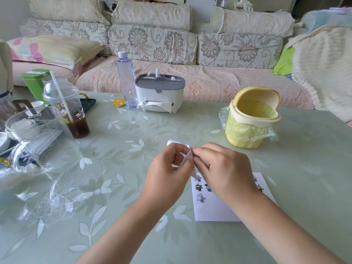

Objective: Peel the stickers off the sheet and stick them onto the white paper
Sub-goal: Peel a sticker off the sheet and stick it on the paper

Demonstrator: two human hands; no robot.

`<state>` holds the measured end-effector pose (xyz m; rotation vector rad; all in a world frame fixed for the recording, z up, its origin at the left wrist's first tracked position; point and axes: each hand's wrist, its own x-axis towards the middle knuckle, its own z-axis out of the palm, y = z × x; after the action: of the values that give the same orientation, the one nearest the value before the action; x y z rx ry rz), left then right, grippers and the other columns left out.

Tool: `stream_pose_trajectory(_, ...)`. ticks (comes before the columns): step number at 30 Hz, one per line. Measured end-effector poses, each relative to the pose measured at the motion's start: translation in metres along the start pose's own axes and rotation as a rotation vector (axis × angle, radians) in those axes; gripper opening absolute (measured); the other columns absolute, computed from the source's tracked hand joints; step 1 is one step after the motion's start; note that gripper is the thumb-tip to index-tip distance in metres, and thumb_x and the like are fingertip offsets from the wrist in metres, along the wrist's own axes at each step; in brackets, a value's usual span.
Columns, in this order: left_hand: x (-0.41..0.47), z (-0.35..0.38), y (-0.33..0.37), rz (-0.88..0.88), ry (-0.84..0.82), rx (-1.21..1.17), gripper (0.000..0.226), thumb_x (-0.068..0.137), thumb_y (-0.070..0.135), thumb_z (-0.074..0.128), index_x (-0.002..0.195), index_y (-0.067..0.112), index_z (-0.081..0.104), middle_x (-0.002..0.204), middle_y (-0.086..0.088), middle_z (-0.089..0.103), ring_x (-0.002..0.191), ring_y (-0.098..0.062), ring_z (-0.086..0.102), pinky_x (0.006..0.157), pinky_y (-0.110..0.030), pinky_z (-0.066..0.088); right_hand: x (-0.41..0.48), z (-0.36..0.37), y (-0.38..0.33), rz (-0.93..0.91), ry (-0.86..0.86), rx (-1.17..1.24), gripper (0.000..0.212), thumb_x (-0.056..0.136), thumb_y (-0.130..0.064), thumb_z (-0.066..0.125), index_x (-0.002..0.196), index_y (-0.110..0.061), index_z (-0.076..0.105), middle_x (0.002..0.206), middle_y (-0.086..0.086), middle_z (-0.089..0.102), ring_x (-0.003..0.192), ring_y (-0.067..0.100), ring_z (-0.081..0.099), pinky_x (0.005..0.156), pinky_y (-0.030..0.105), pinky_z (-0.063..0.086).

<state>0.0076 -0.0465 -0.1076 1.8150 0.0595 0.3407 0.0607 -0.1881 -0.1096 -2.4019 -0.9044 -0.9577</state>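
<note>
Above the bench, mid-frame: both hands lifted and meeting over the far left corner of the white paper.
Left hand: grips the sticker sheet, fingers curled round it, thumb on the near side.
Right hand: pinches the same sheet at its right edge, fingers pressed together on it (cannot tell whether a sticker is caught between the tips).
Sticker sheet: held clear of the bench between the two hands, white, curled over at the top, its lower end hanging just above the paper's corner.
White paper: lies flat on the bench right of centre, partly hidden under the right hand and wrist.
Stickers: small cartoon figures, already stuck along the paper's far left part; two more show at its right edge past the wrist.
Yellow bin: stands beyond the right hand, well apart from it, swing lid tipped open, clear bag folded over the rim.
Tissue box: white and grey, at the far side of the bench, one tissue hanging from its front slot.
Bottle: clear, upright, just left of the tissue box.
Orange sachet: flat on the bench beside the bottle's base.
Plastic cup: domed lid, straw, dark drink low inside, at the left.
Glass jug: clear, nearest the left edge, in front of the cup.
Green tin: behind the cup.
Sofa: floral covers, runs behind the bench.
</note>
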Motion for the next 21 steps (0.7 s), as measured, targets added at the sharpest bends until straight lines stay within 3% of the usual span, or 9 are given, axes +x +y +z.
stream_pose_trajectory(2, -0.0011, -0.0013, -0.001, 0.002, -0.038, 0.011, 0.009, 0.097, 0.022, 0.061, 0.088, 0.022, 0.063, 0.067, 0.012, 0.067, 0.07, -0.009, 0.066, 0.072, -0.038, 0.053, 0.0013, 0.0007, 0.0002, 0.047, -0.028, 0.0, 0.019, 0.09, -0.028, 0.062, 0.072, -0.025, 0.071, 0.066, -0.005, 0.058, 0.052, 0.018, 0.048, 0.041, 0.028, 0.034)
stream_pose_trajectory(6, -0.0005, -0.0018, 0.001, -0.031, -0.039, 0.0, 0.006, 0.097, 0.031, 0.061, 0.094, 0.026, 0.063, 0.069, 0.01, 0.071, 0.067, -0.008, 0.064, 0.062, -0.019, 0.044, 0.002, -0.0012, -0.0041, 0.279, 0.003, 0.169, 0.014, 0.085, -0.029, 0.067, 0.071, -0.028, 0.07, 0.07, -0.013, 0.06, 0.052, 0.003, 0.044, 0.049, 0.017, 0.03)
stream_pose_trajectory(8, 0.0002, -0.0027, 0.0021, -0.05, -0.05, 0.009, 0.005, 0.094, 0.025, 0.062, 0.097, 0.028, 0.065, 0.071, 0.006, 0.073, 0.071, -0.011, 0.067, 0.063, -0.021, 0.046, 0.0025, -0.0036, -0.003, 0.335, 0.052, 0.221, 0.01, 0.082, -0.024, 0.073, 0.073, -0.027, 0.07, 0.072, -0.014, 0.062, 0.054, -0.001, 0.044, 0.051, 0.016, 0.033)
stream_pose_trajectory(11, -0.001, -0.0017, 0.0021, -0.048, -0.06, 0.014, 0.012, 0.092, 0.02, 0.063, 0.097, 0.03, 0.067, 0.074, 0.004, 0.073, 0.075, -0.013, 0.07, 0.073, -0.031, 0.051, 0.0034, -0.0045, -0.0036, 0.316, 0.092, 0.116, 0.012, 0.08, -0.02, 0.073, 0.075, -0.027, 0.065, 0.073, -0.011, 0.061, 0.057, 0.008, 0.04, 0.051, 0.022, 0.033)
stream_pose_trajectory(13, -0.0018, -0.0003, 0.0013, -0.054, -0.056, 0.015, 0.004, 0.092, 0.03, 0.064, 0.094, 0.03, 0.067, 0.076, 0.004, 0.073, 0.078, -0.014, 0.07, 0.077, -0.036, 0.054, 0.003, -0.0037, -0.0043, 0.29, 0.072, 0.122, 0.009, 0.081, -0.021, 0.071, 0.077, -0.026, 0.064, 0.075, -0.011, 0.061, 0.058, 0.009, 0.039, 0.051, 0.022, 0.032)
stream_pose_trajectory(15, -0.002, 0.0005, 0.0002, -0.085, -0.054, -0.014, 0.016, 0.088, 0.043, 0.06, 0.092, 0.03, 0.068, 0.081, 0.006, 0.073, 0.081, -0.016, 0.07, 0.082, -0.043, 0.056, 0.0023, -0.0037, -0.003, 0.206, 0.031, 0.132, 0.006, 0.085, -0.027, 0.065, 0.079, -0.026, 0.066, 0.078, -0.011, 0.061, 0.058, 0.008, 0.04, 0.052, 0.02, 0.03)
stream_pose_trajectory(18, -0.0008, -0.0009, -0.0004, -0.134, -0.006, -0.048, 0.028, 0.083, 0.052, 0.057, 0.087, 0.028, 0.071, 0.079, 0.012, 0.071, 0.075, -0.009, 0.065, 0.071, -0.035, 0.054, 0.0017, -0.0035, -0.0007, 0.124, -0.018, 0.129, 0.013, 0.088, -0.034, 0.059, 0.083, -0.027, 0.069, 0.079, -0.012, 0.061, 0.058, 0.003, 0.04, 0.053, 0.015, 0.024)
stream_pose_trajectory(21, 0.0029, -0.0026, -0.0025, -0.138, 0.071, 0.004, 0.018, 0.093, 0.039, 0.062, 0.082, 0.028, 0.071, 0.071, 0.014, 0.068, 0.065, -0.006, 0.06, 0.061, -0.025, 0.043, 0.002, -0.0039, -0.0034, 0.212, -0.072, 0.246, 0.006, 0.087, -0.027, 0.068, 0.082, -0.029, 0.068, 0.076, -0.019, 0.059, 0.056, -0.002, 0.045, 0.055, 0.011, 0.03)
